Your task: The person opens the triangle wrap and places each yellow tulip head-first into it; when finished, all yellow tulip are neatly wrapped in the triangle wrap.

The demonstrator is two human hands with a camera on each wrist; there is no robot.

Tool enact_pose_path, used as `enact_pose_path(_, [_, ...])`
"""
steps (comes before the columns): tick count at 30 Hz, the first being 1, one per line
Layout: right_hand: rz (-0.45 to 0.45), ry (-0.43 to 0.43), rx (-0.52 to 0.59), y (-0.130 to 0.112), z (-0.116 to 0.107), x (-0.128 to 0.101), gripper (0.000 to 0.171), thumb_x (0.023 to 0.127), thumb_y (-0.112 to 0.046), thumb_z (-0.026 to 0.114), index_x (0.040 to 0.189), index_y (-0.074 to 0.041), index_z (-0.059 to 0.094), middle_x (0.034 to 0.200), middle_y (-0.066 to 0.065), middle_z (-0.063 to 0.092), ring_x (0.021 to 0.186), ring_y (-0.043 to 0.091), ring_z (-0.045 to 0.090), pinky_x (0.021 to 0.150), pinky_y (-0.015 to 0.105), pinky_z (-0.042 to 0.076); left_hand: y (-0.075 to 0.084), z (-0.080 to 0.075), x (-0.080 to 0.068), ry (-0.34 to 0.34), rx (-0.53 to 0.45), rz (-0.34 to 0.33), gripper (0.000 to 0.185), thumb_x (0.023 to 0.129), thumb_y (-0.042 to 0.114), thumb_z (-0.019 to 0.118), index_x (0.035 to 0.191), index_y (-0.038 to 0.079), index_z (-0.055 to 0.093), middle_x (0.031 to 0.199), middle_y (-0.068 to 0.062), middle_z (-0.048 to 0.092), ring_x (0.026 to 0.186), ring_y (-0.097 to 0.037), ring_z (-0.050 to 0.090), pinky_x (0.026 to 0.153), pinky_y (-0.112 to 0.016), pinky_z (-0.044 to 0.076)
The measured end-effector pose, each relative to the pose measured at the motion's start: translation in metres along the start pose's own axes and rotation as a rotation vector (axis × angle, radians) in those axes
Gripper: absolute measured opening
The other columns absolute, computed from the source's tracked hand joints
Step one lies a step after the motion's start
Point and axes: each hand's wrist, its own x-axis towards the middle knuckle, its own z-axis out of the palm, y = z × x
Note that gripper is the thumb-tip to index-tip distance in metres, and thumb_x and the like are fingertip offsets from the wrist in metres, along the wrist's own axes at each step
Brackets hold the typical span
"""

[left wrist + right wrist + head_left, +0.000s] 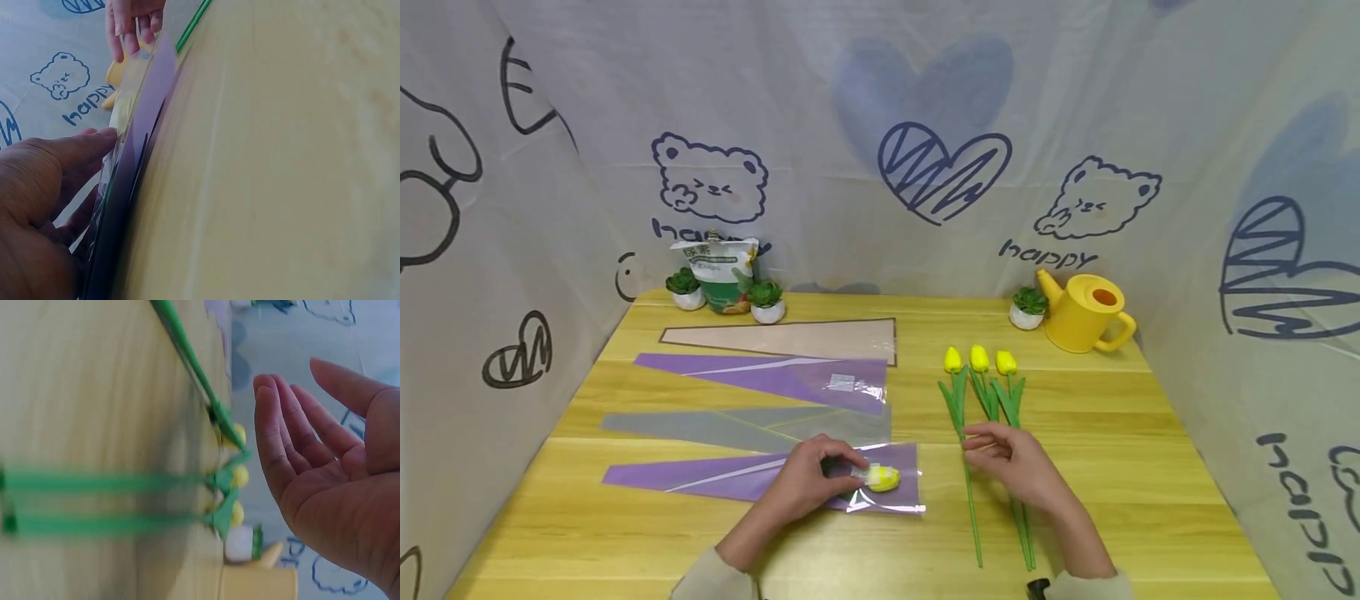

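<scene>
A yellow artificial tulip point(883, 477) lies inside the nearest purple flower sleeve point(752, 477), its bloom close to the clear wide end. My left hand point(816, 475) pinches it through the film, thumb and index finger at the base of the bloom. In the left wrist view that hand's fingertips meet the film of the purple sleeve point(147, 103). Over the stems of three loose tulips point(979, 360) hovers my right hand point(1011, 462), with nothing held. From the right wrist view, this hand point(325, 437) has relaxed fingers, away from the green stems point(112, 481).
Behind the nearest sleeve lie a grey sleeve point(685, 423), another purple sleeve point(730, 377) and a pale dark-edged sleeve point(790, 336). A green-and-white bag point(718, 275) stands at the back left between potted plants point(767, 304). At the back right are a yellow watering can point(1078, 317) and another potted plant point(1027, 310).
</scene>
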Motion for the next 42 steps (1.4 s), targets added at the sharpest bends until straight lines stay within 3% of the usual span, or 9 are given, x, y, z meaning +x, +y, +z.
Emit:
enact_pose_path(7, [0.080, 0.153, -0.066, 0.008, -0.027, -0.012, 0.041, 0.101, -0.022, 0.069, 0.137, -0.002, 0.063, 0.122, 0.014, 0.071, 0.102, 0.021, 0.068, 0.081, 0.029, 0.058, -0.001, 0.001, 0.000, 0.000, -0.013, 0.004, 0.021, 0.080, 0.024, 0.089, 0.098, 0.031, 0.081, 0.099, 0.014, 0.076, 0.092, -0.012, 0.062, 0.087, -0.028, 0.047])
enact_pose_path(12, [0.126, 0.216, -0.051, 0.019, -0.038, -0.014, 0.038, 0.101, -0.016, 0.068, 0.135, 0.001, 0.063, 0.119, 0.019, 0.069, 0.098, 0.026, 0.070, 0.080, 0.033, 0.061, -0.001, -0.002, 0.001, -0.001, -0.019, 0.013, 0.021, 0.080, 0.023, 0.089, 0.098, 0.030, 0.081, 0.099, 0.014, 0.076, 0.092, -0.013, 0.063, 0.087, -0.028, 0.048])
enact_pose_path(21, [0.191, 0.213, -0.196, 0.037, -0.047, -0.012, 0.037, 0.100, -0.022, 0.070, 0.130, -0.001, 0.067, 0.111, 0.013, 0.073, 0.094, 0.019, 0.068, 0.076, 0.029, 0.055, 0.005, -0.034, 0.021, 0.053, -0.019, 0.055, 0.018, 0.086, 0.013, 0.084, 0.104, 0.015, 0.081, 0.101, 0.004, 0.079, 0.095, -0.023, 0.067, 0.091, -0.046, 0.052])
enact_pose_path(26, [0.224, 0.187, -0.115, 0.042, -0.047, -0.011, 0.037, 0.101, -0.017, 0.068, 0.131, 0.005, 0.064, 0.106, 0.014, 0.074, 0.088, 0.021, 0.072, 0.074, 0.032, 0.060, 0.003, -0.043, 0.038, 0.060, 0.016, 0.054, 0.018, 0.086, 0.009, 0.083, 0.103, 0.011, 0.080, 0.100, 0.003, 0.079, 0.091, -0.018, 0.068, 0.088, -0.046, 0.053])
enact_pose_path(30, [0.228, 0.170, -0.046, 0.045, -0.047, -0.011, 0.037, 0.100, -0.011, 0.068, 0.130, 0.009, 0.062, 0.102, 0.016, 0.074, 0.085, 0.023, 0.073, 0.073, 0.032, 0.062, -0.003, -0.043, 0.050, 0.024, 0.039, 0.056, 0.018, 0.086, 0.009, 0.084, 0.104, 0.012, 0.080, 0.101, 0.003, 0.079, 0.089, -0.014, 0.068, 0.086, -0.038, 0.055])
enact_pose_path(36, [0.237, 0.149, -0.028, 0.048, -0.045, -0.008, 0.038, 0.097, -0.008, 0.070, 0.130, 0.009, 0.061, 0.098, 0.013, 0.074, 0.084, 0.022, 0.072, 0.073, 0.032, 0.062, -0.017, -0.038, 0.063, -0.062, -0.029, 0.008, 0.020, 0.084, 0.009, 0.085, 0.103, 0.010, 0.079, 0.095, -0.004, 0.076, 0.081, -0.012, 0.063, 0.074, -0.025, 0.051])
enact_pose_path(42, [0.259, 0.134, 0.013, 0.050, -0.045, -0.005, 0.041, 0.094, -0.006, 0.074, 0.130, 0.010, 0.060, 0.096, 0.013, 0.072, 0.083, 0.022, 0.072, 0.074, 0.033, 0.062, -0.028, -0.033, 0.070, -0.134, -0.020, 0.050, 0.028, 0.081, 0.008, 0.088, 0.107, 0.011, 0.080, 0.100, -0.003, 0.079, 0.086, -0.015, 0.066, 0.079, -0.025, 0.053])
